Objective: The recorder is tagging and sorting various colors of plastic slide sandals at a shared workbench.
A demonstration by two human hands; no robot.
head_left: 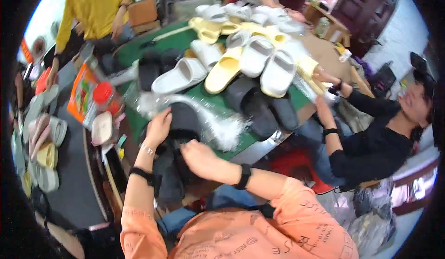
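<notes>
Black slippers are between my hands at the near edge of the green table. My left hand (159, 125) is closed on the rim of a black slipper (184, 119), with its fingers curled over the strap side. Close to its right, my right hand (201, 159) is closed against the black slippers, its fingertips partly hidden. Another dark slipper sole (168, 175) hangs below, between my forearms. A crumpled clear plastic bag (222, 131) lies just beyond my hands. More black slippers (252, 103) rest on the table past the bag.
White and yellow slippers (225, 71) are piled across the green table (211, 92). A red-lidded jar (104, 94) and an orange packet (81, 94) stand at left, near a dark bench (76, 166). A person in black (375, 129) sits at right; another in yellow (95, 8) stands far left.
</notes>
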